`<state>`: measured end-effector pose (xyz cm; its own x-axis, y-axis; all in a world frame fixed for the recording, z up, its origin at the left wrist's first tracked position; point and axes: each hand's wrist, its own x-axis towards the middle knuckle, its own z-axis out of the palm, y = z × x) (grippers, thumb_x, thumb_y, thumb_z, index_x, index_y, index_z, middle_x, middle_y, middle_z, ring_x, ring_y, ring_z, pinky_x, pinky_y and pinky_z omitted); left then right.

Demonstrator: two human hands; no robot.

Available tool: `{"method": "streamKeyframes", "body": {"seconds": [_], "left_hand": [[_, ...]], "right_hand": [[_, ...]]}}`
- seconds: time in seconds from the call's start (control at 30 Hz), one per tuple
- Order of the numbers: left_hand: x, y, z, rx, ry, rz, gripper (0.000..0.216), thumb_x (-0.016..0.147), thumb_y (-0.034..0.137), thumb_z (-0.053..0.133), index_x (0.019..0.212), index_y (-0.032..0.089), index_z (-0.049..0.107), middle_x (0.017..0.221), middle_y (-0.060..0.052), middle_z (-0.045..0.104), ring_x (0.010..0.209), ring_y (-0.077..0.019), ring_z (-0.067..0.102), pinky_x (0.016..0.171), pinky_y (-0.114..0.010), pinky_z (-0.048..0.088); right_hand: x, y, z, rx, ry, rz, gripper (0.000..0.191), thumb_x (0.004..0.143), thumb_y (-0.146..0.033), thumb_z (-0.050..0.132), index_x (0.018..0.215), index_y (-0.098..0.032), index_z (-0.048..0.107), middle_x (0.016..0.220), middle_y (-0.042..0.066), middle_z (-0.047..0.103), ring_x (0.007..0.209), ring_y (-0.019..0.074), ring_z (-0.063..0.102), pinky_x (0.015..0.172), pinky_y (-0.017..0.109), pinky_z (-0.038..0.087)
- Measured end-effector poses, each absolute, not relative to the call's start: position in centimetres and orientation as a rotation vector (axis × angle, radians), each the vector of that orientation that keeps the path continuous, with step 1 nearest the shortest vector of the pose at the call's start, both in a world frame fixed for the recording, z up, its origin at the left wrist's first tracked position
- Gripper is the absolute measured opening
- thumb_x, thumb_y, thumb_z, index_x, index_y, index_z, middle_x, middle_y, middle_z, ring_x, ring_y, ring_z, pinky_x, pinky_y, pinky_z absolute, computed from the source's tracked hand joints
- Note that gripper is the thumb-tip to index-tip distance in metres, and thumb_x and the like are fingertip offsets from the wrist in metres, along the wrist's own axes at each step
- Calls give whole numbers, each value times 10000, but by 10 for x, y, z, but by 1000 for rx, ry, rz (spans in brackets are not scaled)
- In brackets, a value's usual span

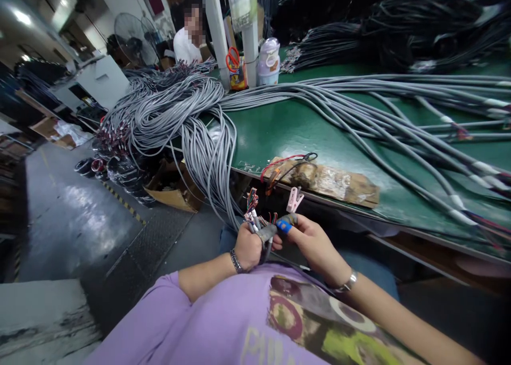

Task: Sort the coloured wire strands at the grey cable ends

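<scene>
Grey around the cable ends (255, 217) clenched in the left hand (247, 246), above the lap (371, 266) and before the tabletop (265, 133), presumably to steady stripped wires (252, 199) within reach of the right hand (313, 244), curled just beside; too small to tell whether pinching anything.

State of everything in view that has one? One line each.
left hand: closed around held cables
right hand: at the held cables, grip unclear
held cables: coloured wires exposed at ends
coiled cables: draped over table edge
scissors: upright
cup: upright, lid on
box: open
board: lying flat
fan: unclear whether running
</scene>
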<state>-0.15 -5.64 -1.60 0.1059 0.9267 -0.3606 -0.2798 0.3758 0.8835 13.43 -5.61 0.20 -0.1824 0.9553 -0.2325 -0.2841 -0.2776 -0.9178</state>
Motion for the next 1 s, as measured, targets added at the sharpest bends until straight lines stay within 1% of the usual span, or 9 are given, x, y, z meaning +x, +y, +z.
{"method": "streamKeyframes", "body": {"seconds": [0.07, 0.17, 0.27, 0.37, 0.53, 0.67, 0.77, 0.9, 1.0], "left_hand": [[0, -56, -12, 703, 1116, 1042, 445, 564, 504, 809, 583, 123, 581, 493, -29, 605, 433, -135, 584, 473, -243, 477], [2, -57, -8, 677, 1106, 1059, 460, 529, 511, 818, 567, 121, 576, 473, -20, 588, 388, -111, 541, 428, -220, 437], [3, -57, -6, 686, 1089, 1062, 463, 526, 512, 819, 561, 120, 574, 467, -18, 579, 377, -103, 525, 414, -214, 424], [4, -57, -8, 684, 1091, 1058, 460, 521, 510, 825, 599, 122, 591, 457, -4, 571, 365, -97, 512, 409, -212, 420], [4, -56, -10, 686, 1100, 1051, 467, 534, 523, 816, 599, 121, 587, 462, -7, 568, 369, -105, 521, 434, -233, 447], [5, -55, -10, 663, 1100, 1061, 430, 555, 484, 814, 603, 124, 582, 475, -7, 574, 403, -117, 554, 476, -247, 478], [6, -54, -10, 645, 1085, 1081, 400, 566, 454, 810, 627, 124, 592, 490, -7, 584, 403, -110, 550, 465, -235, 471], [5, -52, -11, 637, 1100, 1099, 388, 580, 447, 797, 621, 125, 585, 482, -4, 576, 381, -95, 521, 448, -227, 459], [5, -51, -12, 648, 1116, 1104, 384, 585, 445, 795, 623, 133, 576, 470, 5, 562, 383, -91, 515, 447, -223, 458]], "right_hand": [[135, -57, -1, -1110, -919, 1604, 326, 685, -467, 742, 671, -218, 532, 535, -21, 570, 495, 138, 529, 497, 278, 405], [134, -57, -3, -1058, -857, 1672, 311, 714, -443, 727, 681, -214, 519, 536, -24, 567, 502, 137, 538, 516, 279, 405], [132, -56, -1, -990, -851, 1732, 284, 745, -441, 712, 768, -210, 550, 525, -29, 564, 482, 137, 533, 524, 290, 412], [130, -55, 2, -924, -873, 1769, 272, 768, -437, 701, 831, -214, 559, 518, -28, 575, 474, 149, 536, 520, 300, 417], [128, -56, 2, -917, -859, 1731, 300, 749, -433, 724, 704, -220, 517, 502, -31, 574, 462, 142, 522, 515, 296, 404], [127, -57, 0, -964, -795, 1704, 327, 710, -446, 753, 682, -219, 520, 508, -34, 557, 461, 138, 511, 512, 298, 408], [129, -56, -2, -1028, -798, 1658, 358, 672, -483, 766, 665, -218, 526, 527, -19, 565, 482, 144, 506, 510, 302, 411], [134, -54, -3, -1143, -841, 1522, 371, 615, -488, 793, 614, -202, 557, 512, -28, 524, 490, 114, 440, 497, 270, 365], [138, -53, -3, -1148, -832, 1546, 360, 610, -466, 797, 612, -194, 562, 506, -37, 513, 483, 99, 418, 499, 257, 348]]}}
